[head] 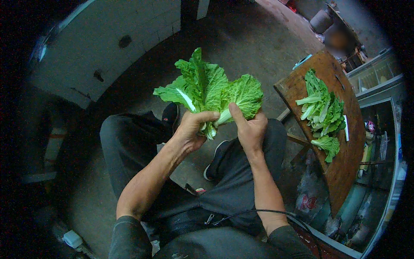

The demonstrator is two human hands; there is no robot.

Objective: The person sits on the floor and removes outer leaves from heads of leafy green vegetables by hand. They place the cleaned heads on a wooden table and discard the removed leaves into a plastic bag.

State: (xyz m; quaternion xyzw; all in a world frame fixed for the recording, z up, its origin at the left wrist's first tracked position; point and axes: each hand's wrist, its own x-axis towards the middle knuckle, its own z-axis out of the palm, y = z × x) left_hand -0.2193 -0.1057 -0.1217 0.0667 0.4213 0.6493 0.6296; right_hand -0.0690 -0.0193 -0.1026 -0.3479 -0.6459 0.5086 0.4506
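A bunch of green leafy cabbage (207, 81) with pale stems is held out over my lap. My left hand (192, 128) grips it round the stem ends, with the thumb lying across the front. My right hand (251, 129) grips one crinkled leaf (245, 95) on the right side of the bunch, its thumb pressed on the leaf near the white rib. The fingers behind the leaves are hidden. More cabbage leaves (323, 113) lie in a loose pile on the wooden table (351, 155) to my right.
A white strip (346, 128) lies beside the piled leaves, and a light-blue object (302, 62) sits at the table's far corner. A black cable (258, 210) crosses my lap. A glass-fronted cabinet (378, 142) stands beyond the table. A blurred person (339, 40) is at the upper right.
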